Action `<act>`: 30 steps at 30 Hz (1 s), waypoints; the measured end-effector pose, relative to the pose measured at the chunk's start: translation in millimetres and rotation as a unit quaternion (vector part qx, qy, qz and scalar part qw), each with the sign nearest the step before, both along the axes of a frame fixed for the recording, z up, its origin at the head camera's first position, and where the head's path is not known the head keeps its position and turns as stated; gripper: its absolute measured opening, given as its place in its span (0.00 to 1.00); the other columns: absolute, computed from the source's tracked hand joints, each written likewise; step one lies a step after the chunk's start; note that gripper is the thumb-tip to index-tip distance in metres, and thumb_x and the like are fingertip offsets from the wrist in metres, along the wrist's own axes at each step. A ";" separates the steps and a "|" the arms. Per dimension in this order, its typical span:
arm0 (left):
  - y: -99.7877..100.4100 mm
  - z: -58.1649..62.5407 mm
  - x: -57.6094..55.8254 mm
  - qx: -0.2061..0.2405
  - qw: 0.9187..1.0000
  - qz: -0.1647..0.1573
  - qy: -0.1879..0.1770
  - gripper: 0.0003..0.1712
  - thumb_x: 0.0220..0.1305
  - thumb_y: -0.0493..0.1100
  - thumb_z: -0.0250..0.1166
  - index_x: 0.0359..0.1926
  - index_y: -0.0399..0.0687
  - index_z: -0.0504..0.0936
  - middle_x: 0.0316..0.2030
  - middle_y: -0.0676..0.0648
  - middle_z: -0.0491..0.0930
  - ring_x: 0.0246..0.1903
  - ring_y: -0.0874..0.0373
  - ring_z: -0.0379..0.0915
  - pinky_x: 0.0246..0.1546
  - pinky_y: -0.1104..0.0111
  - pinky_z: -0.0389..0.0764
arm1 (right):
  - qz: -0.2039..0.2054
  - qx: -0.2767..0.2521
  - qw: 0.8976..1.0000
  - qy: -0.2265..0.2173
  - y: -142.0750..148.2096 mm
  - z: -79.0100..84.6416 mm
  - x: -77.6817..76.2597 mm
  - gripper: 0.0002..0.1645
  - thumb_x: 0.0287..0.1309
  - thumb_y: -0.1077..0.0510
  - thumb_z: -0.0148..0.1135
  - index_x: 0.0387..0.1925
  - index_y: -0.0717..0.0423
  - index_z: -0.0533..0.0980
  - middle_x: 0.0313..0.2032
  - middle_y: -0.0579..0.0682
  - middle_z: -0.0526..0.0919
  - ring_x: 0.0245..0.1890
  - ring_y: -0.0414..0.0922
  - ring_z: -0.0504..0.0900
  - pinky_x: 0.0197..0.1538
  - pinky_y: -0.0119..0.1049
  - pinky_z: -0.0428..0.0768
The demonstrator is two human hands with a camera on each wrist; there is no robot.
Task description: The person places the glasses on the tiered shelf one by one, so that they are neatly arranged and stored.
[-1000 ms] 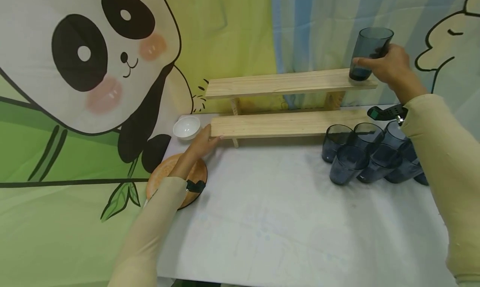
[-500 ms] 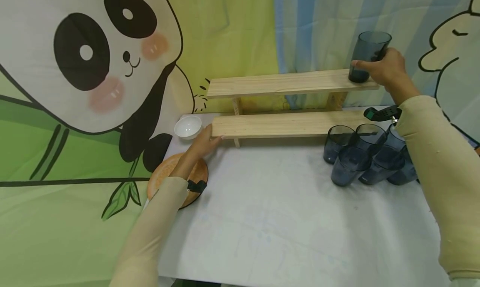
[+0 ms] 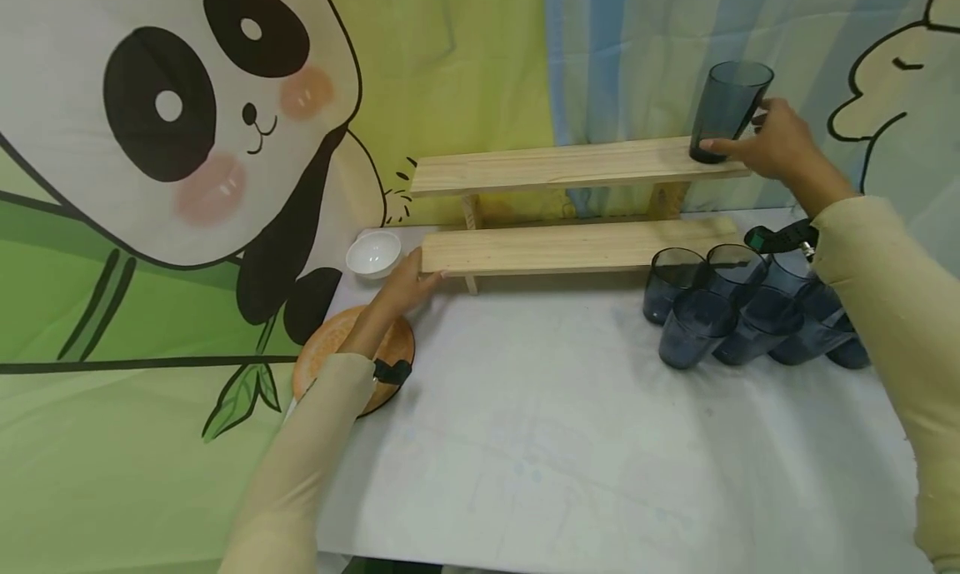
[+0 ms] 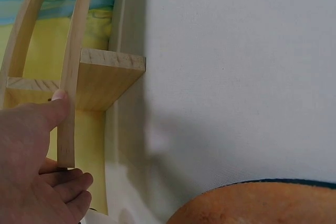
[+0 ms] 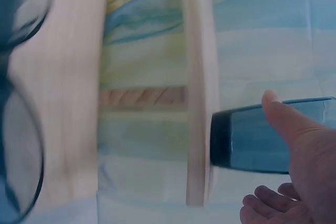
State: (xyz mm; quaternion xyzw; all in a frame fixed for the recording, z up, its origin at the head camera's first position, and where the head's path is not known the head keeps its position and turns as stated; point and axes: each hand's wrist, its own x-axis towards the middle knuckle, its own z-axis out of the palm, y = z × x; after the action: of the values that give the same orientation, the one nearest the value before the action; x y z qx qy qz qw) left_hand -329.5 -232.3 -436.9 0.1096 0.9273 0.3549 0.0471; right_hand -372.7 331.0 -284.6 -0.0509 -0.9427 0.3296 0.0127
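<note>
Glass (image 3: 723, 99) (tapered) on wooden shelf (image 3: 555, 164)

Legible text, labels or numbers — none.

Curtained tabletop set-up, as I view it through the remote head camera: a panda-printed fabric backdrop (image 3: 191, 195) and a blue-striped curtain (image 3: 637, 49) border a white surface (image 3: 540, 424). A two-tier wooden shelf (image 3: 555, 251), blue-tinted tumblers (image 3: 697, 331), white bowl (image 3: 373, 257) and orange plate (image 3: 397, 353) suggest household use; home or studio, I cannot determine.
</note>
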 end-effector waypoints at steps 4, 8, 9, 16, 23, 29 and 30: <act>-1.2 0.9 -0.6 0.001 1.000 0.008 -0.004 0.44 0.80 0.52 0.61 0.82 0.36 0.51 0.78 0.31 0.59 0.79 0.37 0.55 0.80 0.45 0.57 | 0.042 0.076 0.996 -0.005 10.6 -1.0 16.8 0.68 0.71 0.31 0.58 0.81 0.73 0.34 0.78 0.80 0.46 0.76 0.78 0.52 0.72 0.76 0.59; -2.4 -0.6 -1.2 0.004 1.000 0.009 -0.004 0.44 0.80 0.51 0.61 0.82 0.35 0.52 0.78 0.31 0.60 0.78 0.37 0.56 0.80 0.45 0.58 | 0.062 0.108 0.992 0.000 25.8 -3.0 39.7 0.65 0.73 0.34 0.58 0.81 0.73 0.35 0.77 0.81 0.47 0.75 0.79 0.52 0.70 0.79 0.56; -2.7 -1.3 -1.4 0.006 1.000 0.008 -0.003 0.44 0.80 0.51 0.61 0.81 0.35 0.52 0.78 0.31 0.60 0.78 0.37 0.56 0.80 0.45 0.58 | 0.060 0.116 0.991 0.000 30.1 -3.7 45.8 0.64 0.74 0.34 0.58 0.81 0.73 0.36 0.77 0.81 0.47 0.75 0.79 0.52 0.70 0.79 0.56; -3.8 -5.5 -1.9 0.011 1.000 0.010 0.005 0.44 0.79 0.52 0.61 0.82 0.35 0.52 0.78 0.32 0.60 0.78 0.38 0.56 0.79 0.46 0.59 | 0.014 0.139 0.990 0.005 66.8 -19.0 91.3 0.63 0.75 0.32 0.53 0.82 0.70 0.34 0.76 0.81 0.48 0.73 0.80 0.53 0.67 0.81 0.59; -5.8 -5.3 -1.6 0.016 1.000 0.003 0.000 0.45 0.80 0.53 0.61 0.82 0.36 0.51 0.78 0.32 0.59 0.79 0.38 0.55 0.80 0.45 0.57 | -0.047 0.077 0.993 0.073 100.0 -55.1 136.6 0.52 0.81 0.44 0.52 0.82 0.69 0.37 0.77 0.81 0.46 0.76 0.79 0.50 0.76 0.73 0.52; -7.1 -6.1 0.3 0.019 1.000 0.008 0.004 0.44 0.79 0.53 0.61 0.82 0.37 0.52 0.78 0.32 0.60 0.78 0.37 0.56 0.80 0.46 0.57 | -0.091 0.057 0.989 0.101 107.6 -78.8 167.5 0.50 0.81 0.42 0.49 0.84 0.64 0.38 0.78 0.79 0.49 0.77 0.77 0.51 0.79 0.69 0.52; -6.8 -6.9 -0.1 0.019 1.000 0.006 0.006 0.44 0.80 0.53 0.61 0.82 0.37 0.52 0.78 0.32 0.60 0.79 0.38 0.55 0.80 0.46 0.57 | -0.104 0.048 0.987 0.109 109.5 -83.7 171.9 0.49 0.81 0.43 0.49 0.84 0.63 0.39 0.78 0.78 0.50 0.77 0.77 0.52 0.79 0.69 0.52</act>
State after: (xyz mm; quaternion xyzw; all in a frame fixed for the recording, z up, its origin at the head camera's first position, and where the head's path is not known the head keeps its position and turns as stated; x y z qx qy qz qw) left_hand -329.6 -239.1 -443.8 0.1069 0.9214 0.3717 0.0374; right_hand -200.8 440.5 -368.3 -0.1120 -0.9398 0.2848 0.1520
